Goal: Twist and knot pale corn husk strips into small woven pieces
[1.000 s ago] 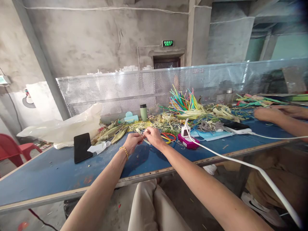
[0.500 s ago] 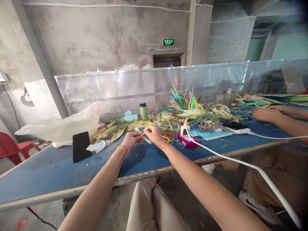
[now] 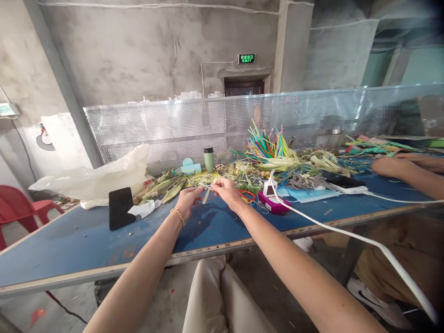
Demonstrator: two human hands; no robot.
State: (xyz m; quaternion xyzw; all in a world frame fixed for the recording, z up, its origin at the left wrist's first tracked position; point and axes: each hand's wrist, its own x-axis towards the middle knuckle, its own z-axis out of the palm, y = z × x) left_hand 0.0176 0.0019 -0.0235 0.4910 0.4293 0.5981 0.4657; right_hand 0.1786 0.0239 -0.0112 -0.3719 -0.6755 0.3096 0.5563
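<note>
The fingertips of the left hand (image 3: 187,202) and right hand (image 3: 227,191) look pinched on a thin, pale, flat strip (image 3: 206,197) between them, above the blue tabletop (image 3: 152,238). The step appears to be shaping it; the next move calls for a steady grip. Beyond lie yellowish-green leafy husks (image 3: 174,190). Rightward, a thick white cable (image 3: 331,226), alongside the right forearm (image 3: 294,254), could snag.

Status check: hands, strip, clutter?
Left hand, right hand close together, exact grips unclear. Pale strip slants between them. Husks beyond left hand, phone farther left; neither between hands.
</note>
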